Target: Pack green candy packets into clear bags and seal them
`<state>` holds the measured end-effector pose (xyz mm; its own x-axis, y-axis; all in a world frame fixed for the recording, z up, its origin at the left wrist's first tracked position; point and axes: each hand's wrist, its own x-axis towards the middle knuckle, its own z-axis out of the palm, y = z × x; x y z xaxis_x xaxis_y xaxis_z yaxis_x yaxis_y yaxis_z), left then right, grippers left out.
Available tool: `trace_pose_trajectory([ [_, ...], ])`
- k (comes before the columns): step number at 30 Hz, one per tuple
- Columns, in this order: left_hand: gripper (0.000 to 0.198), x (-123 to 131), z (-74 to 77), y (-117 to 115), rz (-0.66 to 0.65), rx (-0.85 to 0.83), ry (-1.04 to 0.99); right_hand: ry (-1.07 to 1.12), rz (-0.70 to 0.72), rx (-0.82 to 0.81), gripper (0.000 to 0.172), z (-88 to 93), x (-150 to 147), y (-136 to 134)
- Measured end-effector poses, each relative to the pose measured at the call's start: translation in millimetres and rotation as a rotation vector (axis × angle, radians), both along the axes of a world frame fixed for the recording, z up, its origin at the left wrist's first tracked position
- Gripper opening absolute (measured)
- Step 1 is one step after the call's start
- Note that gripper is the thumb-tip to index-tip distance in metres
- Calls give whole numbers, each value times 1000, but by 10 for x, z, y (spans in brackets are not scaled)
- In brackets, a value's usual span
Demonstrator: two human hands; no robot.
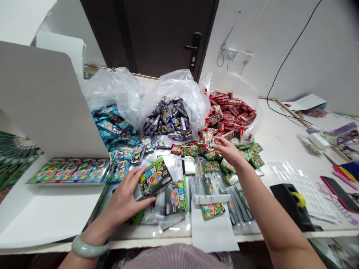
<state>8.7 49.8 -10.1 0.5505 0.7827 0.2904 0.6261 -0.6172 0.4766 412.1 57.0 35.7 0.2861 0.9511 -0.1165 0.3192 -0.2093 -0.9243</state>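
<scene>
My left hand (123, 200) is closed on a black and green printed packet (155, 178), tilted above the pile in front of me. Farther right, my right hand (227, 150) reaches over the heap, its thumb and fingers at the edge of a small red candy box (208, 140), which they appear to pinch. Small green boxes (230, 165) lie under and around that hand. Another black and green packet (176, 198) lies flat between my hands. Near it is a white paper sheet (213, 235) with a green packet (212, 210) on it.
Clear plastic bags hold blue boxes (110, 125), purple boxes (168, 116) and red boxes (230, 114) along the back. An open white carton (53, 108) with a row of boxes (70, 171) stands left. At right are a tape dispenser (293, 205) and a phone (339, 193).
</scene>
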Motion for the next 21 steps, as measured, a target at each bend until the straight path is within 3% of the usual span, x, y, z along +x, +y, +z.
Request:
trace_pose_trajectory([
  [4, 85, 19, -6, -57, -27, -11, -8, 226, 70, 48, 58, -98, -300, -203],
  [9, 88, -21, 15, -137, -13, -10, 8, 390, 217, -45, 93, -138, -638, -242],
  [13, 93, -10, 41, -162, -19, 27, 50, 301, 225, 49, 76, -46, -857, -302],
  [17, 95, 75, 79, -159, -53, 56, 33, 105, 207, 147, 69, 70, -1058, -429],
  [21, 94, 142, 107, -154, -79, 98, 11, -45, 322, 64, 55, 113, -1143, -524],
])
